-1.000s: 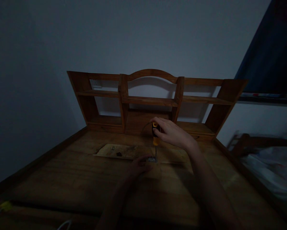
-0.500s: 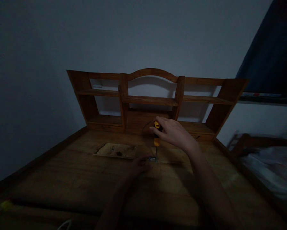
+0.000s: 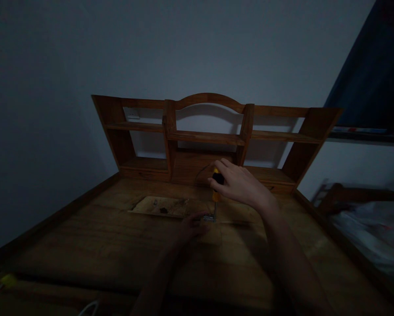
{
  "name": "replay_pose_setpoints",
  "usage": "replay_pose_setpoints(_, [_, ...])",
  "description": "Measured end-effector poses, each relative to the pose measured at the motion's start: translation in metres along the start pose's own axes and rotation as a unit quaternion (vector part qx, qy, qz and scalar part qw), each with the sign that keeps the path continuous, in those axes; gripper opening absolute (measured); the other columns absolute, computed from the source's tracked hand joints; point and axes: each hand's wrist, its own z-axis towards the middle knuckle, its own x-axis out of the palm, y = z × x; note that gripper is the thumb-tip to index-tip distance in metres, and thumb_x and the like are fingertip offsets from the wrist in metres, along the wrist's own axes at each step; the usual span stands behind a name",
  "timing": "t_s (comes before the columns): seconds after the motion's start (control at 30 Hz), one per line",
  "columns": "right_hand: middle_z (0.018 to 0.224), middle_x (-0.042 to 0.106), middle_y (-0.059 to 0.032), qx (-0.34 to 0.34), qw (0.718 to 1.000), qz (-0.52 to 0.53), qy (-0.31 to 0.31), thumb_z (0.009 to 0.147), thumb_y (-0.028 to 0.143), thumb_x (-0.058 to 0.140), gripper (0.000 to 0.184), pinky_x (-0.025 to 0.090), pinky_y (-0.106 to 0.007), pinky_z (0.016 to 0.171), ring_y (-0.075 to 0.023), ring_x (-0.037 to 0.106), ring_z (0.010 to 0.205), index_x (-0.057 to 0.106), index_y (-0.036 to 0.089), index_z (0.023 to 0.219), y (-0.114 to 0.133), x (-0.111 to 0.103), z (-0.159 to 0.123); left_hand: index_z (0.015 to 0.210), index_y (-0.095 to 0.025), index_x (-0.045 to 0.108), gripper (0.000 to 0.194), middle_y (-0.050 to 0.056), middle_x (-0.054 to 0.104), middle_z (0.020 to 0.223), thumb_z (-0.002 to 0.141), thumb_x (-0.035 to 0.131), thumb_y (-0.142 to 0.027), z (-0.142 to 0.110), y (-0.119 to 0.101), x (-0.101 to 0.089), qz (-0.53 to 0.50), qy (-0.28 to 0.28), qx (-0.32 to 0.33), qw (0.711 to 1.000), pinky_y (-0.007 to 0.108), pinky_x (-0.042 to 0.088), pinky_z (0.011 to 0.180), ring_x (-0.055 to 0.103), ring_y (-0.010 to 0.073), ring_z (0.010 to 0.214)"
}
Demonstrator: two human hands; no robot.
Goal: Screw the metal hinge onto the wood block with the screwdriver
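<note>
My right hand (image 3: pixel 238 182) is closed around the yellow and black handle of a screwdriver (image 3: pixel 216 194), held upright. Its shaft points down onto the right end of a small metal hinge (image 3: pixel 209 217), which lies on the wooden board. From the left, my left hand (image 3: pixel 191 224) reaches low to the hinge, its fingers and thumb bent around the left end. Dim light blurs the exact grip there. A pale, rough-edged wooden strip (image 3: pixel 151 206) with a dark hole lies just left of the hinge.
A wooden shelf unit (image 3: pixel 206 139) stands behind the board against the wall. At lower left are a yellow object (image 3: pixel 8 281) and a white cable (image 3: pixel 90 307). A plastic-looking white heap (image 3: pixel 368 228) is at right, below a dark curtain (image 3: pixel 374 74).
My right hand has shifted very slightly on the handle, and the screwdriver looks turned a little. My left hand stays at the hinge.
</note>
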Motion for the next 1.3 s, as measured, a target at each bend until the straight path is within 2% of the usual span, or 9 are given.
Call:
replay_pose_setpoints(0.13, [0.113, 0.06, -0.0084, -0.034, 0.998, 0.054, 0.017, 0.097, 0.035, 0.042, 0.026, 0.042, -0.032, 0.087, -0.0211, 0.058, 0.104, 0.049, 0.02, 0.117, -0.002, 0.002, 0.001, 0.128, -0.019, 0.059, 0.069, 0.01, 0.072, 0.102, 0.064, 0.082, -0.03, -0.001, -0.001, -0.001, 0.015, -0.002, -0.003, 1.0, 0.032, 0.051, 0.078, 0.067, 0.0233, 0.09])
replay_pose_setpoints(0.3, [0.106, 0.061, -0.0099, 0.011, 0.999, 0.025, 0.018, 0.095, 0.048, 0.044, 0.034, 0.043, -0.035, 0.081, -0.024, 0.06, 0.095, 0.05, 0.02, 0.114, -0.003, 0.004, 0.001, 0.129, -0.021, 0.059, 0.07, 0.01, 0.071, 0.103, 0.064, 0.083, -0.03, 0.001, 0.002, -0.001, 0.001, 0.001, -0.005, 1.0, 0.033, 0.052, 0.08, 0.067, 0.0244, 0.092])
replay_pose_setpoints(0.5, [0.114, 0.058, -0.0086, -0.021, 0.997, 0.067, 0.04, 0.091, 0.028, 0.046, 0.031, 0.043, -0.033, 0.085, -0.0221, 0.058, 0.103, 0.047, 0.021, 0.122, -0.005, 0.003, -0.002, 0.13, -0.021, 0.057, 0.071, 0.01, 0.071, 0.103, 0.064, 0.082, -0.028, 0.001, 0.002, -0.002, 0.001, 0.003, -0.003, 1.0, 0.033, 0.052, 0.078, 0.067, 0.0237, 0.09])
replay_pose_setpoints(0.67, [0.109, 0.061, -0.0106, 0.013, 0.998, 0.05, 0.022, 0.09, 0.049, 0.049, 0.039, 0.043, -0.037, 0.087, -0.0265, 0.059, 0.101, 0.049, 0.02, 0.116, -0.009, 0.004, 0.0, 0.131, -0.019, 0.056, 0.072, 0.01, 0.071, 0.098, 0.065, 0.082, -0.031, 0.002, 0.004, -0.003, 0.036, -0.007, 0.002, 0.999, 0.033, 0.051, 0.077, 0.067, 0.0238, 0.088])
replay_pose_setpoints(0.87, [0.114, 0.061, -0.0068, -0.03, 0.993, 0.105, 0.043, 0.09, 0.029, 0.049, 0.03, 0.042, -0.033, 0.088, -0.0219, 0.058, 0.104, 0.049, 0.023, 0.119, -0.012, 0.001, 0.0, 0.13, -0.02, 0.057, 0.07, 0.01, 0.071, 0.099, 0.066, 0.081, -0.032, 0.0, 0.001, -0.002, 0.027, 0.002, -0.006, 1.0, 0.033, 0.052, 0.077, 0.068, 0.0242, 0.089])
replay_pose_setpoints(0.93, [0.108, 0.063, -0.007, -0.015, 0.994, 0.104, 0.039, 0.092, 0.036, 0.048, 0.028, 0.043, -0.033, 0.086, -0.0225, 0.06, 0.101, 0.05, 0.023, 0.116, -0.013, 0.002, 0.0, 0.129, -0.02, 0.058, 0.069, 0.01, 0.071, 0.099, 0.065, 0.082, -0.031, -0.001, -0.001, -0.001, 0.03, -0.007, -0.008, 0.999, 0.033, 0.052, 0.077, 0.068, 0.0241, 0.089])
replay_pose_setpoints(1.03, [0.107, 0.064, -0.0097, 0.017, 0.994, 0.099, 0.038, 0.089, 0.048, 0.052, 0.04, 0.044, -0.035, 0.084, -0.0249, 0.061, 0.098, 0.048, 0.021, 0.118, -0.014, 0.003, -0.001, 0.128, -0.02, 0.058, 0.07, 0.01, 0.071, 0.102, 0.064, 0.082, -0.031, -0.001, -0.002, 0.0, 0.026, -0.012, -0.009, 1.0, 0.033, 0.052, 0.079, 0.067, 0.0252, 0.094])
replay_pose_setpoints(1.17, [0.126, 0.057, -0.009, -0.023, 0.989, 0.137, 0.049, 0.09, 0.033, 0.051, 0.041, 0.04, -0.035, 0.095, -0.0229, 0.056, 0.113, 0.043, 0.023, 0.128, -0.015, 0.001, -0.001, 0.13, -0.02, 0.057, 0.072, 0.011, 0.071, 0.105, 0.064, 0.083, -0.031, 0.0, 0.001, -0.002, 0.026, -0.003, -0.01, 1.0, 0.035, 0.052, 0.081, 0.067, 0.0259, 0.095])
replay_pose_setpoints(1.3, [0.109, 0.065, -0.008, 0.001, 0.992, 0.116, 0.045, 0.093, 0.043, 0.047, 0.034, 0.043, -0.035, 0.087, -0.0238, 0.061, 0.101, 0.048, 0.023, 0.12, -0.011, 0.001, -0.001, 0.13, -0.02, 0.057, 0.07, 0.011, 0.071, 0.106, 0.066, 0.082, -0.029, 0.0, 0.001, -0.001, 0.007, 0.011, 0.0, 1.0, 0.034, 0.052, 0.081, 0.067, 0.025, 0.095])
